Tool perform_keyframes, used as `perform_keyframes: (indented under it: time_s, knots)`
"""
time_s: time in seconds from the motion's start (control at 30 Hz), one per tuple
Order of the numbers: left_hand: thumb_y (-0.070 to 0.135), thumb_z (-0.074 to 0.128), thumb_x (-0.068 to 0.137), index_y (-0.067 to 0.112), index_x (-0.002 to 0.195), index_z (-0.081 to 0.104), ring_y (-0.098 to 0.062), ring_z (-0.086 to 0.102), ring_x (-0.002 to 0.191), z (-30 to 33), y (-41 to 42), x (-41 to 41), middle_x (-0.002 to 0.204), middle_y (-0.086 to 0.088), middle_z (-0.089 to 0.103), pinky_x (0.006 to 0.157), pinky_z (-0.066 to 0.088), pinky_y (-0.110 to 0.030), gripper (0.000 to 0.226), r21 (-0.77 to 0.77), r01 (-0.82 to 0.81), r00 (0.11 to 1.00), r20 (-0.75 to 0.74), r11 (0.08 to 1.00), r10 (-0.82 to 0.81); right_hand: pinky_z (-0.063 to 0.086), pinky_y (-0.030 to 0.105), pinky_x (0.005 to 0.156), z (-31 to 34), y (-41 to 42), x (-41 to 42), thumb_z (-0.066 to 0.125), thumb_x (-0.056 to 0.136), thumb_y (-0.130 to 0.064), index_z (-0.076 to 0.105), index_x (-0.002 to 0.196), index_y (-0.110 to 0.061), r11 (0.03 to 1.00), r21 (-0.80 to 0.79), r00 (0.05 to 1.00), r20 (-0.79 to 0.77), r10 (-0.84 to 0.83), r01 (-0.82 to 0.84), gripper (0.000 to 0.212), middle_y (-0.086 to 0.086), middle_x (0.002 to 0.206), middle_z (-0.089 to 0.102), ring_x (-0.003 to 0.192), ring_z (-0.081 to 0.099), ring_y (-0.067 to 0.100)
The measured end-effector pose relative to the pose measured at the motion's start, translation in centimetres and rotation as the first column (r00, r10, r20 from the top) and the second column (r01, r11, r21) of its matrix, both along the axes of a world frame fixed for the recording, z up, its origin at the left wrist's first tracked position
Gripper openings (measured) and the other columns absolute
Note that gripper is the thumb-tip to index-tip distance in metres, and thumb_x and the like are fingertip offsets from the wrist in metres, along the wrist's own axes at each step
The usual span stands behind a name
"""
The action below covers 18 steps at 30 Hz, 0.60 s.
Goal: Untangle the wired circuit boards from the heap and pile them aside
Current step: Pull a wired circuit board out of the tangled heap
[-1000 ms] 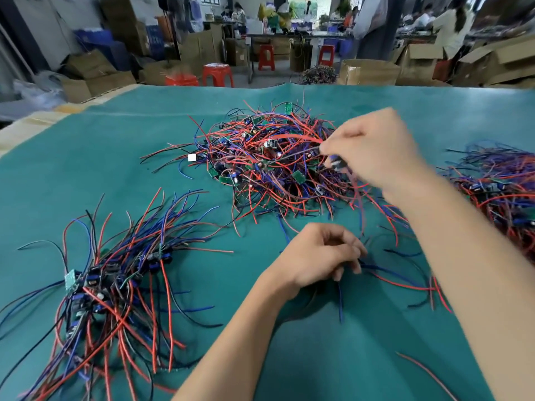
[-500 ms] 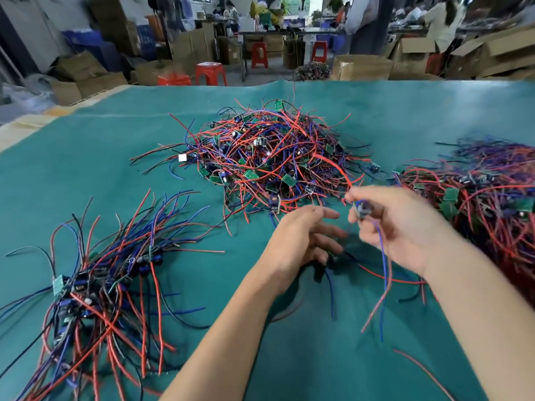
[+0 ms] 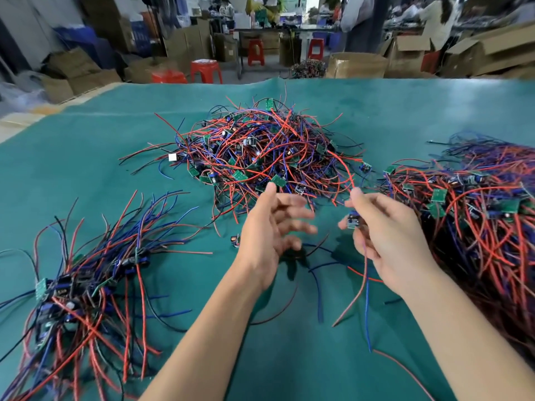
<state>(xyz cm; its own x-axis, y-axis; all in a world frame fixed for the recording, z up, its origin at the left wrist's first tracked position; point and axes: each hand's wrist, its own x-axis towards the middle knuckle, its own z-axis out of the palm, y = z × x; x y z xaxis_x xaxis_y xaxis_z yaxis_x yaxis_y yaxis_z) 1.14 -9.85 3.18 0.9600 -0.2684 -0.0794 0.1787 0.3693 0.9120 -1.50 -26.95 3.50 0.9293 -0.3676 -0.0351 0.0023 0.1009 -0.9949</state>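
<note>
the right hand point(image 3: 385, 227) pinches a small blue-and-green circuit board point(image 3: 353, 220), its red and blue wires dangling, one red lead running up into the tangled central heap of red and blue wiring point(image 3: 260, 157). the left hand point(image 3: 272, 224) hovers spread and empty. pulling could snag that lead and drag neighbours along.

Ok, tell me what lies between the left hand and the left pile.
Head view: mostly bare green mat. One small loose part lies by the left hand; the left pile sends wire tips toward it.
</note>
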Motion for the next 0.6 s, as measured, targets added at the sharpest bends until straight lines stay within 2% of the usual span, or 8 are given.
perform_keyframes:
  time_s: [0.07, 0.13, 0.23, 0.33, 0.4, 0.47, 0.53, 0.6]
  knots:
    - [0.04, 0.044, 0.101, 0.011, 0.117, 0.059, -0.027, 0.073, 0.089, 0.0, 0.1, 0.2, 0.117, -0.017, 0.067, 0.055, 0.054, -0.029, 0.037, -0.08, -0.031, 0.999, -0.011, 0.996, 0.03, 0.033, 0.021, 0.037, 0.2, 0.4, -0.3, 0.067, 0.098, -0.026, 0.07, 0.096, -0.008, 0.993, 0.052, 0.994, 0.0, 0.109, -0.109, 0.018, 0.012, 0.07, 0.072, 0.042, 0.046, 0.014]
    - [0.029, 0.057, 0.095, 0.017, 0.134, 0.05, -0.029, 0.07, 0.105, -0.1, -0.2, 0.0, 0.134, -0.012, 0.058, 0.071, 0.059, -0.036, 0.041, -0.111, -0.002, 1.0, 0.016, 0.994, 0.003, 0.042, 0.021, 0.042, 0.3, 0.6, -0.4, 0.067, 0.095, -0.013, 0.072, 0.097, -0.011, 0.972, 0.129, 0.98, 0.0, 0.198, -0.196, 0.006, 0.014, 0.079, 0.074, 0.049, 0.053, 0.016]
    - [0.019, 0.063, 0.087, 0.018, 0.133, 0.057, -0.024, 0.068, 0.104, -0.4, -0.6, -0.4, 0.133, -0.006, 0.06, 0.082, 0.058, -0.039, 0.046, -0.019, 0.127, 0.985, 0.118, 0.992, -0.124, 0.052, 0.024, 0.05, 0.4, 0.8, -0.5, 0.067, 0.094, -0.011, 0.069, 0.094, -0.01, 0.947, 0.204, 0.967, 0.001, 0.254, -0.249, 0.002, 0.013, 0.087, 0.073, 0.057, 0.063, 0.019]
    - [0.013, 0.064, 0.092, 0.008, 0.123, 0.063, -0.017, 0.067, 0.087, -0.4, -0.8, -0.9, 0.109, -0.006, 0.069, 0.08, 0.058, -0.035, 0.031, 0.075, 0.226, 0.955, 0.177, 0.971, -0.236, 0.059, 0.028, 0.058, 0.2, 0.8, -0.6, 0.067, 0.092, -0.01, 0.062, 0.088, -0.012, 0.928, 0.259, 0.963, 0.068, 0.259, -0.268, 0.007, 0.006, 0.079, 0.066, 0.062, 0.069, 0.019]
    - [0.013, 0.062, 0.096, 0.012, 0.123, 0.062, -0.02, 0.067, 0.084, -0.4, -1.0, -1.1, 0.098, -0.009, 0.071, 0.077, 0.059, -0.037, 0.027, 0.092, 0.25, 0.952, 0.16, 0.964, -0.262, 0.058, 0.025, 0.057, 0.0, 0.9, -0.7, 0.068, 0.094, -0.009, 0.065, 0.088, -0.008, 0.953, 0.19, 0.97, 0.106, 0.22, -0.237, 0.006, 0.003, 0.075, 0.068, 0.064, 0.071, 0.016]
    - [0.012, 0.063, 0.095, 0.01, 0.125, 0.059, -0.026, 0.07, 0.087, -0.4, -1.1, -1.3, 0.1, -0.016, 0.074, 0.068, 0.059, -0.032, 0.03, 0.127, 0.248, 0.954, 0.137, 0.96, -0.265, 0.058, 0.025, 0.057, -0.3, 1.0, -0.7, 0.07, 0.094, -0.012, 0.073, 0.09, -0.003, 0.981, 0.076, 0.978, 0.116, 0.171, -0.18, 0.01, 0.005, 0.077, 0.073, 0.067, 0.071, 0.017]
    - [0.011, 0.063, 0.095, 0.004, 0.125, 0.059, -0.028, 0.072, 0.085, -0.5, -1.2, -1.4, 0.103, -0.02, 0.074, 0.059, 0.056, -0.026, 0.031, 0.187, 0.256, 0.952, 0.12, 0.948, -0.281, 0.058, 0.028, 0.057, -0.5, 1.1, -0.6, 0.075, 0.092, -0.017, 0.08, 0.086, -0.011, 0.988, -0.085, 0.981, 0.135, 0.142, -0.131, 0.01, 0.006, 0.076, 0.074, 0.065, 0.067, 0.015]
    - [0.008, 0.064, 0.094, -0.004, 0.121, 0.059, -0.021, 0.071, 0.069, -0.6, -1.2, -1.4, 0.1, -0.021, 0.073, 0.051, 0.051, -0.02, 0.03, 0.206, 0.268, 0.947, 0.121, 0.941, -0.296, 0.056, 0.028, 0.053, -0.7, 0.9, -0.6, 0.077, 0.091, -0.021, 0.082, 0.081, -0.021, 0.968, -0.236, 0.981, 0.157, 0.118, -0.079, 0.011, 0.008, 0.072, 0.073, 0.06, 0.061, 0.012]
